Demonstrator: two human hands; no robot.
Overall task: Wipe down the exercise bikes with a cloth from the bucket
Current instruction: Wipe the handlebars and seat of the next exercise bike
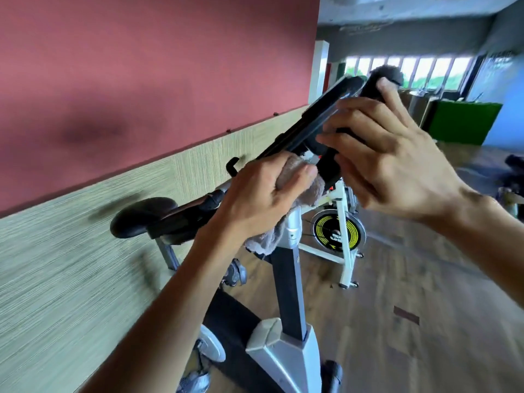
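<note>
The near exercise bike has a silver and black stem (289,282) rising from its base, with a black console panel (309,123) tilted at the top. My left hand (263,199) grips a grey-brown cloth (289,222) bunched against the lower end of the console, the cloth's tail hanging over the stem. My right hand (394,163) holds the black handlebar grip (371,89) beside the console, thumb up along it. A black saddle (141,215) shows to the left. No bucket is in view.
A second bike, white with a yellow-marked flywheel (338,232), stands behind on the wooden floor. A red and beige wall (113,109) runs along the left. Green panel (465,123) and dark objects lie at the far right. A shoe (195,381) shows below.
</note>
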